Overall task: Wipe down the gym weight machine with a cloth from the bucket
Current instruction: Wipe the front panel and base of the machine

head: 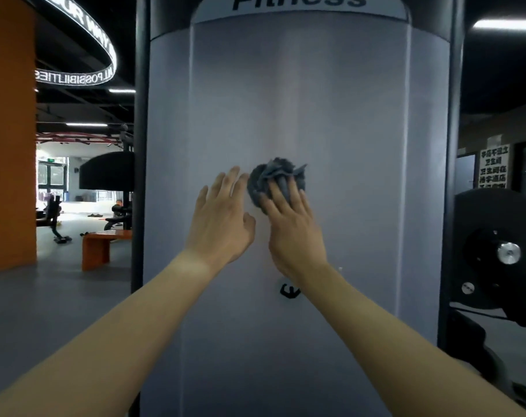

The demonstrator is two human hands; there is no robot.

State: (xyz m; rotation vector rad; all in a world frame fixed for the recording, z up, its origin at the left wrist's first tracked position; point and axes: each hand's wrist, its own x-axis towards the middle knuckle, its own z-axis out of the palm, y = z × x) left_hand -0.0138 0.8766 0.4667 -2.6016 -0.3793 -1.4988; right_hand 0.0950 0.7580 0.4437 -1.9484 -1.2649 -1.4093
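The wiping step is in hand on the one weight machine, whose grey front panel fills the view. Two hands are on it. The left hand lies flat with straight, slightly spread fingers, just beside the cloth. The right hand presses the one bunched grey cloth to the panel's middle, midway between its side edges, fingers straight. The next move likely calls for steady pressure and sweeps toward those edges. No bucket shows.

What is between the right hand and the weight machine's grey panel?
A crumpled grey cloth. In the head view, the right hand presses it against the panel with spread fingers.
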